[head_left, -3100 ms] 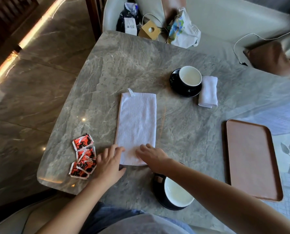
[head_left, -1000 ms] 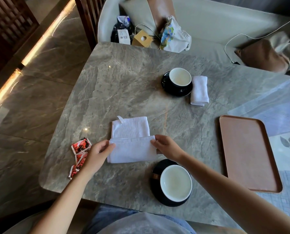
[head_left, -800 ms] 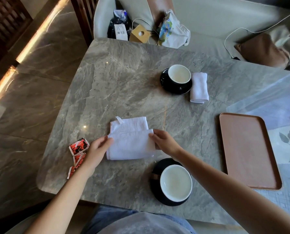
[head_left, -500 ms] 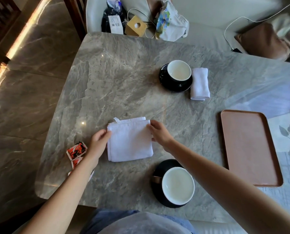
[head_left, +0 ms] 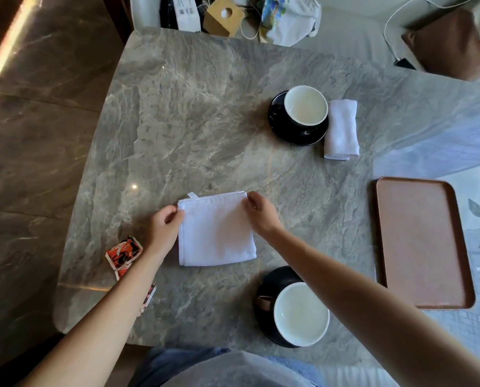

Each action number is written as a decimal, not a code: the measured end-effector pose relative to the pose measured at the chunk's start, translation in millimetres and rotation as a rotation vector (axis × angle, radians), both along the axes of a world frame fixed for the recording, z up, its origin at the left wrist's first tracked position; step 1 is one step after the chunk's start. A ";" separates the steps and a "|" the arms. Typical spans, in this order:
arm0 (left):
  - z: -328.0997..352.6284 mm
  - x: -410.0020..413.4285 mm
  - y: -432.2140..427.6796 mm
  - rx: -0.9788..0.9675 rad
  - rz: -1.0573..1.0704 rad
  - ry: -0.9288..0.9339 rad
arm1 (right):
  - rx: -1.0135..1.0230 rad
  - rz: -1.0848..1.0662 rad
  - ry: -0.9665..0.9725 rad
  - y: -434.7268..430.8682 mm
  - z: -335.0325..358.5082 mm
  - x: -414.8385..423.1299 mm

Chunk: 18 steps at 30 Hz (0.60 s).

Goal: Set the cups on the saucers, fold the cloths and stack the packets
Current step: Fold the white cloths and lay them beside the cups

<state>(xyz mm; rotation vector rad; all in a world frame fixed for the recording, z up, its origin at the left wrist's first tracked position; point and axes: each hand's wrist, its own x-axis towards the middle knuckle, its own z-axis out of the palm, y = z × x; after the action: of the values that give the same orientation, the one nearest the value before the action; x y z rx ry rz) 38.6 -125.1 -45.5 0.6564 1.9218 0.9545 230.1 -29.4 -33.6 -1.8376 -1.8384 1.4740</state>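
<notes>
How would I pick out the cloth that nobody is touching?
Start at the grey marble table and find the far cup on its black saucer. Right beside that saucer, on the side toward the brown tray, lies a white cloth. It is narrow, folded thick and untouched, unlike the wider square cloth nearer the person.

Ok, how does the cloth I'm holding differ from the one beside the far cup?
The near cloth is a wide, flat square; the far cloth is a narrow, thicker bundle. The left hand and right hand pinch the near cloth's far corners; the far cloth lies untouched beside the far saucer. Both are white.
</notes>
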 end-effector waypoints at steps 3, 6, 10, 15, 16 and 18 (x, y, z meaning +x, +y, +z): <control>-5.1 -4.6 0.1 -0.010 -0.043 0.052 | 0.035 -0.011 -0.027 -0.5 -4.4 -2.5; -8.7 -6.8 0.0 -0.013 -0.044 0.075 | 0.039 -0.027 -0.039 -0.1 -7.7 -3.9; -8.2 -4.9 0.6 -0.034 -0.044 0.135 | -0.008 -0.099 0.014 2.3 -8.5 -2.6; -6.8 -3.5 0.6 -0.033 -0.037 0.159 | -0.002 -0.101 0.020 2.1 -10.3 -2.0; -6.8 -2.9 0.2 -0.034 -0.035 0.160 | 0.001 -0.103 0.021 1.9 -10.4 -2.3; -5.9 -2.2 -0.6 -0.037 -0.034 0.164 | 0.005 -0.109 0.023 1.1 -9.8 -2.1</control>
<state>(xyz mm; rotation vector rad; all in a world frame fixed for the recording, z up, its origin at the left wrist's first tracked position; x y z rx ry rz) 36.4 -125.7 -51.4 0.7636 2.0597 0.8643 227.9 -28.3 -43.3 -1.8785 -1.7005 1.4453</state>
